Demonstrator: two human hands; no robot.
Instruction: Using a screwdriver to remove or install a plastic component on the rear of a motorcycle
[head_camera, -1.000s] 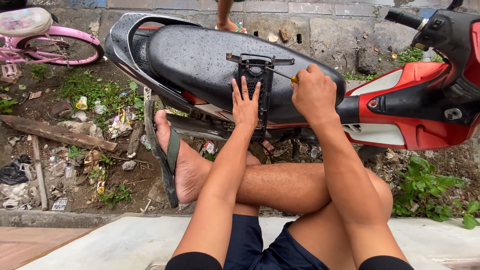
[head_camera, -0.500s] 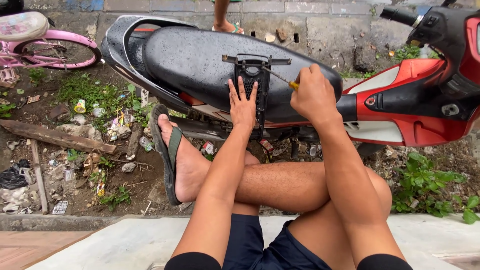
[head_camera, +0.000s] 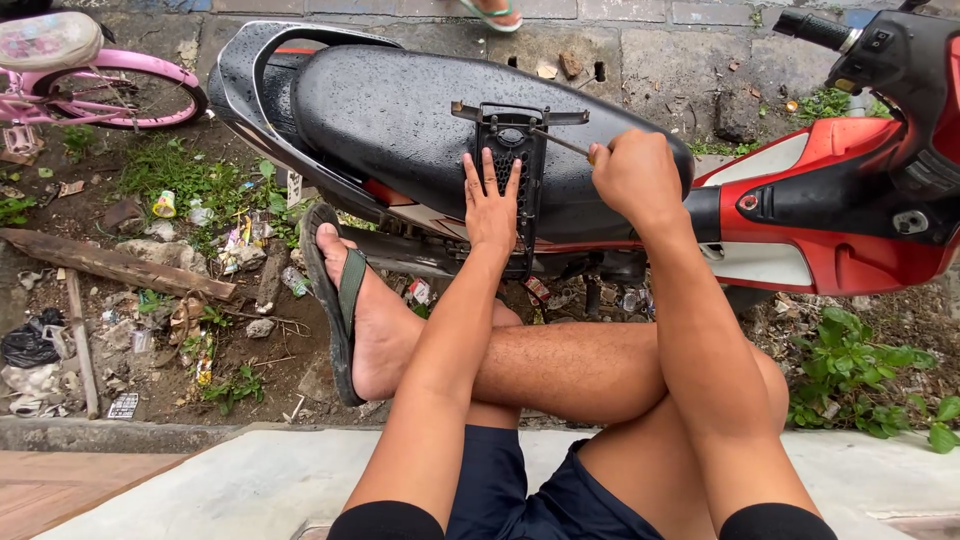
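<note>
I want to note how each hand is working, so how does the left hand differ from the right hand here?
The left hand lies open, fingers spread flat on the black grille part; the right hand is closed in a fist. The left hand holds no tool; the right hand grips a screwdriver whose tip points at that part. Both are bare and work over the wet black scooter seat.

Left hand (head_camera: 492, 205): flat, palm down, fingers spread and pointing away from the body.
Right hand (head_camera: 637, 175): closed in a fist, knuckles up, just right of the left.
Arms: both stretched forward, bare, nearly parallel.
Legs: crossed, one sandalled foot turned out left.
</note>
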